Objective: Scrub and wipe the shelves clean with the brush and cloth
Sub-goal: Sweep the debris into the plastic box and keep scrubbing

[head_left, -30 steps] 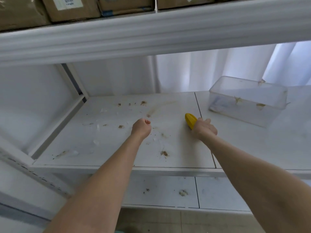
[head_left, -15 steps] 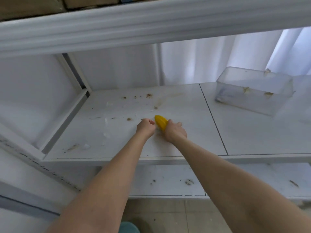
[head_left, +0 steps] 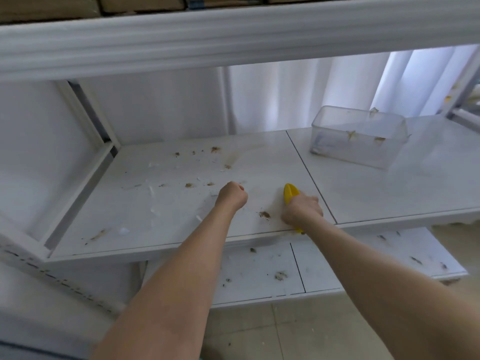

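Note:
My right hand [head_left: 302,210] grips a yellow brush [head_left: 289,192] and presses it on the white middle shelf [head_left: 161,203], near the front edge and just left of the panel seam. My left hand [head_left: 232,195] is curled into a fist resting on the shelf to the left of the brush, and nothing shows in it. Brown dirt spots [head_left: 265,215] and white flakes lie scattered over the shelf, one spot between my two hands. No cloth is in view.
A clear plastic box [head_left: 357,137] with dirt on its wall stands on the right shelf panel. Cardboard boxes [head_left: 140,2] sit on the upper shelf. The lower shelf [head_left: 259,274] carries more dirt spots. A white curtain hangs behind, and the floor is tiled.
My right hand has swept the yellow brush from beside my left fist back to the right and toward the front edge. My left fist has stayed in place.

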The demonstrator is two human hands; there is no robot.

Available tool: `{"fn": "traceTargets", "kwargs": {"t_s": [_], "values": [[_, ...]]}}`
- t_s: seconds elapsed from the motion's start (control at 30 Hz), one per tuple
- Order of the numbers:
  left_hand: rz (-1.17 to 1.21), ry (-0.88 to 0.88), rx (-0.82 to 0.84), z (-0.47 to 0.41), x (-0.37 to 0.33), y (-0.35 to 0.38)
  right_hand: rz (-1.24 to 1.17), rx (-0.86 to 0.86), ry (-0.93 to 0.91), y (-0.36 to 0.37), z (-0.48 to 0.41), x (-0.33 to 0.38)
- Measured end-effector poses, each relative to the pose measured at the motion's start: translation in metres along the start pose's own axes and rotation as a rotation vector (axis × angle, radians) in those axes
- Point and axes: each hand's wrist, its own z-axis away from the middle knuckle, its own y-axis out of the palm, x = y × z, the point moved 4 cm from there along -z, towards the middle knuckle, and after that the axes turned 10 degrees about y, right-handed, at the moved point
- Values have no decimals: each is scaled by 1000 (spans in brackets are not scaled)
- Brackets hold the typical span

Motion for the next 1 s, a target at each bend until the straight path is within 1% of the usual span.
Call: {"fn": "traceTargets", "kwargs": {"t_s": [0.2, 0.3, 0.33, 0.4, 0.5, 0.57, 0.63, 0.7, 0.8, 0.9, 1.0], "values": [[16, -17, -39, 5, 18, -11, -18, 37, -155, 47, 44, 53], [31, -49, -50, 5, 24, -14, -173, 156, -149, 52, 49, 69], [42, -57, -45, 5, 25, -16, -230, 170, -152, 47, 47, 70], [63, -52, -44, 4, 26, -20, -329, 132, -169, 28, 35, 65], [72, -35, -51, 4, 24, -23, -397, -9, -123, -12, 1, 37], [84, -33, -51, 4, 23, -23, -343, -73, -32, -29, -23, 12], [89, -41, -51, 3, 24, -21, -238, -97, 58, -33, -40, -4], [88, -52, -52, 1, 26, -20, -175, -88, 67, -26, -42, -4], [87, -67, -54, -4, 25, -15, -131, -68, -61, -2, -23, 24], [88, -65, -49, -10, 15, -5, -103, 15, -206, 24, 7, 60], [77, -45, -62, -15, 2, 2, -134, 108, -278, 30, 13, 78]]}}
